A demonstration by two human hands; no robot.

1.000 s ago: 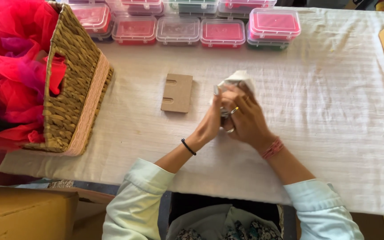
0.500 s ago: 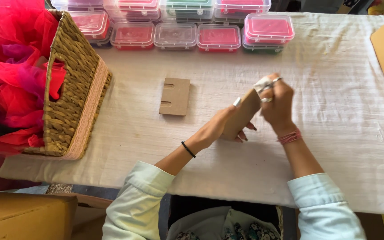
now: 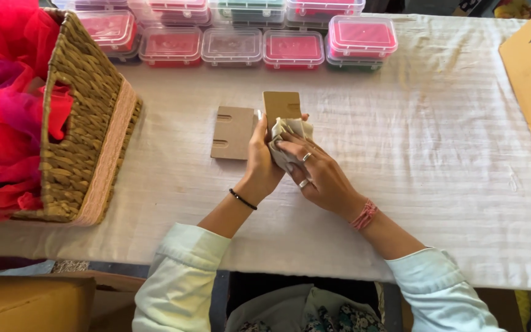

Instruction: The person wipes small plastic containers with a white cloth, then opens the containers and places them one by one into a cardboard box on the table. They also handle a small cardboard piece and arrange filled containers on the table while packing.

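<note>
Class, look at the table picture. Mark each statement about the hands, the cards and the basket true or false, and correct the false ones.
1. Both hands hold a brown card and a pale cloth. True.
2. A second card lies flat on the table. True.
3. The wicker basket sits right of the hands. False: it is to their left.
4. The left hand wears rings. False: the right hand does.
5. The plastic boxes stand at the near table edge. False: along the far edge.

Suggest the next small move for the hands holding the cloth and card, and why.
Probably keep wrapping: the left hand props the brown card upright while the right hand presses the pale cloth, bunched loosely at the card's lower end.
</note>
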